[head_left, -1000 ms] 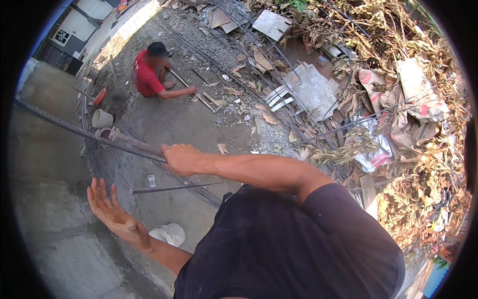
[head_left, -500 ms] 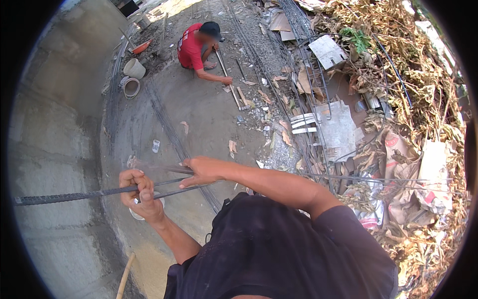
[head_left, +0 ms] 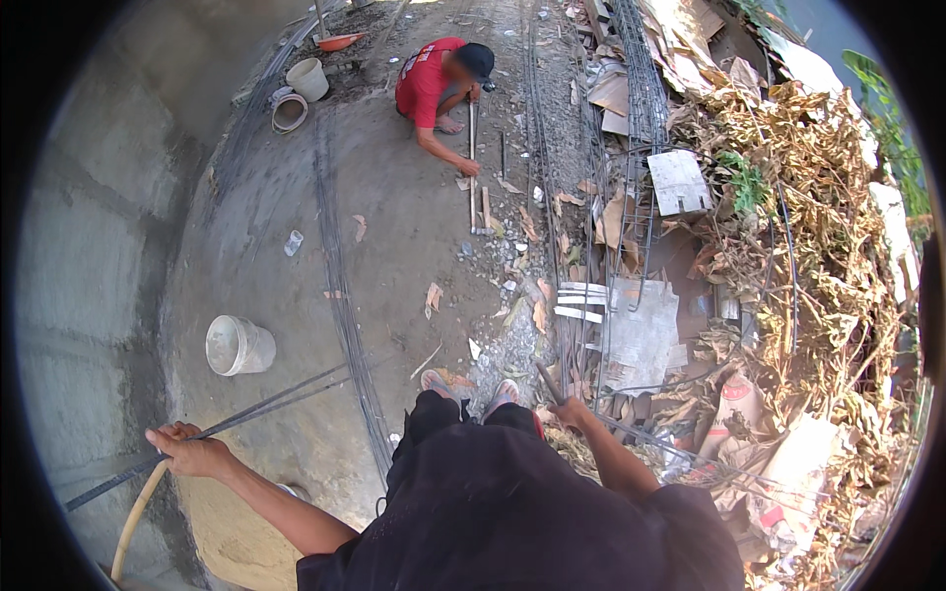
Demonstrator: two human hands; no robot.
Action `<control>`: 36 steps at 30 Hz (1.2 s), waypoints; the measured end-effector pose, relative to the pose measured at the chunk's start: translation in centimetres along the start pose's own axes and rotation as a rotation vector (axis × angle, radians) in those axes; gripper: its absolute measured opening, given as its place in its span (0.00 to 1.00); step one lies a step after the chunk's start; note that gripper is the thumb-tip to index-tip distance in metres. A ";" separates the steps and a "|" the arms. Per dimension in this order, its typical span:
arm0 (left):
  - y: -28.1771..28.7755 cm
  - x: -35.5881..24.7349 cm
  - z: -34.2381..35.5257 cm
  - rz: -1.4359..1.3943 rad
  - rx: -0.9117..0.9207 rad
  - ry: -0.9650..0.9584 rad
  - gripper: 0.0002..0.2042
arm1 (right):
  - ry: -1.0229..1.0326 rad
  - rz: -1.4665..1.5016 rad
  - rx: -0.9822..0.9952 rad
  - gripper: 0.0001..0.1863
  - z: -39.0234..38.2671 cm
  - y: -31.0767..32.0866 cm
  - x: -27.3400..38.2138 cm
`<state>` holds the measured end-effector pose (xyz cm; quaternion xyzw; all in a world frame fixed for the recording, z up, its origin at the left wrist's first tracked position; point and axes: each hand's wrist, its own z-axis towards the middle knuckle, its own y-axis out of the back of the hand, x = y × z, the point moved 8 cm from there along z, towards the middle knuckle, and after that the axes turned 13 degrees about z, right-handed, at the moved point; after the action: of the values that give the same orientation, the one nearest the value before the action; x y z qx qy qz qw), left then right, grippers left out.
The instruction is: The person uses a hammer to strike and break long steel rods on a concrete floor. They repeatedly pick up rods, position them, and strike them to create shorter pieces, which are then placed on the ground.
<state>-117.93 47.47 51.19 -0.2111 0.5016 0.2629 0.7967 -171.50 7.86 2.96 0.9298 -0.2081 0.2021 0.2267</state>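
My left hand (head_left: pixel 187 451) is out at the left, near the wall, its fingers wrapped round thin steel rebar rods (head_left: pixel 271 404). Beyond the hand the rods run back toward the lower left. A light wooden handle (head_left: pixel 138 512) slants up just beneath this hand. At the right, beside my body, my right hand (head_left: pixel 572 414) is closed on a dark rod (head_left: pixel 548 380), whose short end sticks out ahead of the fingers. Long thin rods (head_left: pixel 680 448) stretch to the right behind that hand; I cannot tell whether they join the piece held.
A person in red (head_left: pixel 434 89) crouches ahead, both hands at a long metal bar (head_left: pixel 472 163). A white bucket (head_left: pixel 239 345) stands near the wall (head_left: pixel 89 325). Rebar bundles (head_left: pixel 340 266) lie along the ground. Metal sheets (head_left: pixel 641 330), sacks and dry leaves (head_left: pixel 818 227) cover the right side.
My hands have moved apart: the left one to the lower left with the rods, the right one from beside it over to my right side with the dark rod. The white bucket has come into view.
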 end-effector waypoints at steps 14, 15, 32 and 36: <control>6.2 7.4 10.5 -0.203 -0.072 0.101 0.23 | 0.049 -0.027 0.075 0.27 0.0 -1.7 -11.3; 4.6 6.6 10.5 -0.230 -0.073 0.133 0.23 | 0.043 -0.020 0.069 0.27 1.0 -3.0 -9.2; -18.3 9.0 12.7 -0.471 0.763 0.102 0.22 | -0.239 0.214 0.050 0.29 7.8 -8.9 14.7; -19.9 10.4 14.5 -0.616 0.896 0.132 0.16 | -0.378 0.117 0.103 0.29 9.1 -8.7 14.4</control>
<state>-91.69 42.97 49.05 -0.0042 0.5285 -0.2356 0.8156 -152.85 6.04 -0.62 0.9478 -0.2901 0.0472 0.1235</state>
